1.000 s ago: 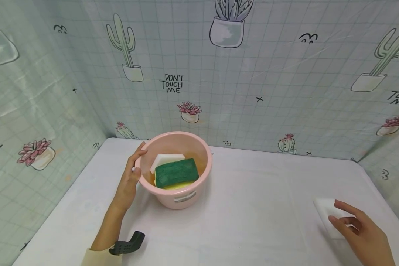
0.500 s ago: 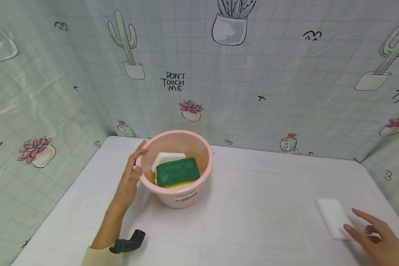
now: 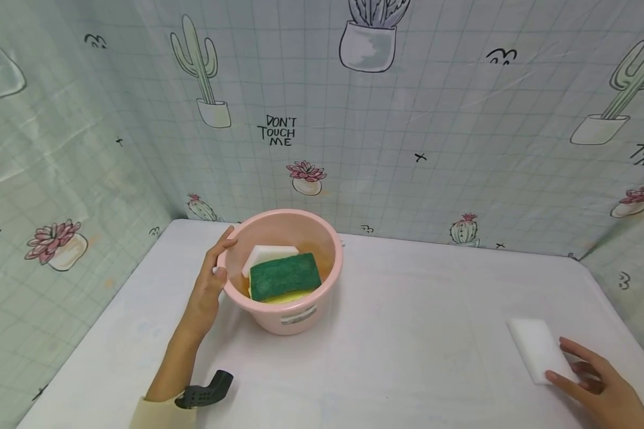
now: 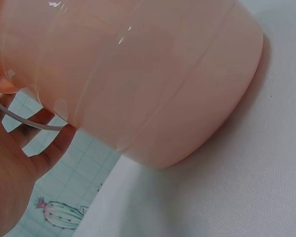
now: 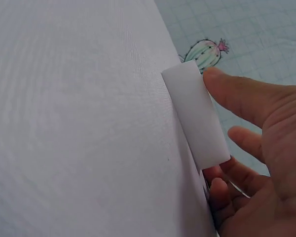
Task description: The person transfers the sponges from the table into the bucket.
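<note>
The left hand [image 3: 206, 298] grips the rim of a pink bucket [image 3: 279, 229] at its left side, thumb outside. In the left wrist view its fingers reach around the bucket wall [image 4: 138, 74] near a thin grey handle [image 4: 24, 121]. Inside lie a green-and-yellow scouring sponge [image 3: 284, 277] and, behind it, a white block [image 3: 268, 254]. At the right, another white block [image 3: 536, 345], like a foam sponge, lies flat on the table. Around its near right corner the right hand [image 3: 603, 384] spreads thumb and fingers. In the right wrist view the thumb is beside the block's end [image 5: 197, 116]; firm contact cannot be told.
The table [image 3: 408, 333] has a white cover. A cloth [image 3: 375, 143] printed with cacti hangs behind it and along both sides. On the left wrist sits a black strap [image 3: 204, 392] with a projecting piece.
The right hand first drew back to the right, off the white block, then came in again to its near right corner. The left hand and bucket keep their place.
</note>
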Available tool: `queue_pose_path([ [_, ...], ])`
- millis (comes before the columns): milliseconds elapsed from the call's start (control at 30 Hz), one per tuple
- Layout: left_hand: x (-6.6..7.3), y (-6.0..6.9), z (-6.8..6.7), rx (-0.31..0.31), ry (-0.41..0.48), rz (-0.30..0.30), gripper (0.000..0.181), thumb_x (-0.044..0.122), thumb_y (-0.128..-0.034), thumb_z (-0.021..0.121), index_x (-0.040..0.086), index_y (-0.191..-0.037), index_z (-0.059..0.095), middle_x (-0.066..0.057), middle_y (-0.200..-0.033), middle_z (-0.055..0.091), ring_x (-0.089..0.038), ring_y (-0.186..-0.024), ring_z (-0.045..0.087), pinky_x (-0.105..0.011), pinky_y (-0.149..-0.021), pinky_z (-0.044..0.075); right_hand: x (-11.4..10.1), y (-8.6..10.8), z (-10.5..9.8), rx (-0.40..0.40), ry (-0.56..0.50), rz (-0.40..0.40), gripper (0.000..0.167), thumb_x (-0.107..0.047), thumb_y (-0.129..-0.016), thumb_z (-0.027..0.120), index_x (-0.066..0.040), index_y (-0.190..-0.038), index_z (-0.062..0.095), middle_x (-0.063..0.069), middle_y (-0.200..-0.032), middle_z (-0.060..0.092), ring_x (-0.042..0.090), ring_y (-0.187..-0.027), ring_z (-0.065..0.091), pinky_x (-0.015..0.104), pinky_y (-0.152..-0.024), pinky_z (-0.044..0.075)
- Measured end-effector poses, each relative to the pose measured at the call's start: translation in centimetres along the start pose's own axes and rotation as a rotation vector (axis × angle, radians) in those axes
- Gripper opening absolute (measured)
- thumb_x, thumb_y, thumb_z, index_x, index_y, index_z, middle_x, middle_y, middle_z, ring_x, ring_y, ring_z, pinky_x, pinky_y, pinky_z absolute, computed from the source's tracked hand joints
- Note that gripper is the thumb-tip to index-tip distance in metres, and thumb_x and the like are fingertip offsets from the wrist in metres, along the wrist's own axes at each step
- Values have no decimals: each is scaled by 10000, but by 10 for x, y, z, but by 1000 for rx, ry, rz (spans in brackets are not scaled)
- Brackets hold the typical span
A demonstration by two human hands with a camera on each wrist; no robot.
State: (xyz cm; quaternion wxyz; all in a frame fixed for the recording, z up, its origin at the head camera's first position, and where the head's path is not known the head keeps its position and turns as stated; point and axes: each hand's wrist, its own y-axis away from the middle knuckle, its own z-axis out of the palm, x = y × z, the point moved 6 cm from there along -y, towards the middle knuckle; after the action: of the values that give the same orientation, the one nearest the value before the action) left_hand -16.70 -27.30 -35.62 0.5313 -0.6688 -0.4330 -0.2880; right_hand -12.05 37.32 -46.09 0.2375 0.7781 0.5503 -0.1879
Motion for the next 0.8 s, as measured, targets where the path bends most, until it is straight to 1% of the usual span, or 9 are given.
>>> queue_pose_path([
  [67,0,0,0,1,-2,-4,463,262,-992,328,162,-1444,327,66,-1578,159,-177,-1443,96,-667,-1053,97,-4,1,-1,-5,11,-41,924,-522,-850,648,14,-1478,233,330,-1401,259,492,-1085,380,542,-773,441],
  [133,-1,0,0,1,2,-4,462,250,-990,327,161,-1443,330,65,-1578,159,-177,-1443,96,-669,-1053,93,-7,2,-3,-14,22,-70,914,-503,-848,662,15,-1474,243,328,-1370,295,449,-1027,426,404,-717,463],
  [233,0,0,0,-2,9,-1,461,261,-993,329,160,-1443,331,63,-1578,158,-176,-1444,93,-667,-1054,89,-10,4,-5,-41,37,-111,922,-465,-840,690,14,-1479,229,314,-1309,358,272,-900,504,250,-612,431],
  [300,0,0,-1,-4,14,2,461,275,-997,332,156,-1442,331,59,-1579,157,-177,-1444,91,-664,-1056,85,-11,5,-5,-68,46,-127,952,-462,-828,704,10,-1487,205,305,-1265,381,191,-841,500,204,-568,405],
  [367,0,0,0,-4,12,6,461,287,-1001,334,154,-1442,332,57,-1579,158,-177,-1444,91,-659,-1058,87,-11,5,-3,-115,51,-118,1005,-488,-816,705,6,-1497,156,315,-1247,377,183,-832,499,244,-603,424],
  [500,1,0,-1,-2,8,14,457,293,-1006,330,149,-1439,336,52,-1579,162,-178,-1444,97,-640,-1067,94,-10,3,2,-200,63,-63,1113,-564,-783,698,1,-1505,67,359,-1235,359,307,-888,494,320,-658,444],
  [533,1,0,-1,-2,8,14,457,294,-1007,327,148,-1440,335,51,-1579,162,-178,-1444,99,-638,-1067,96,-10,3,2,-209,64,-60,1124,-565,-779,701,5,-1504,58,365,-1229,366,308,-883,497,331,-664,447],
  [633,1,0,0,-5,14,14,458,296,-1010,323,145,-1442,333,48,-1580,161,-178,-1444,99,-638,-1068,94,-12,4,2,-199,68,-85,1095,-535,-792,706,21,-1498,81,364,-1209,395,284,-857,505,316,-636,441],
  [800,1,0,0,-1,6,14,458,297,-1005,328,144,-1437,332,50,-1579,164,-181,-1443,104,-648,-1063,98,-16,6,0,-118,79,-156,989,-486,-817,704,8,-1492,176,302,-1182,449,215,-823,489,241,-578,409],
])
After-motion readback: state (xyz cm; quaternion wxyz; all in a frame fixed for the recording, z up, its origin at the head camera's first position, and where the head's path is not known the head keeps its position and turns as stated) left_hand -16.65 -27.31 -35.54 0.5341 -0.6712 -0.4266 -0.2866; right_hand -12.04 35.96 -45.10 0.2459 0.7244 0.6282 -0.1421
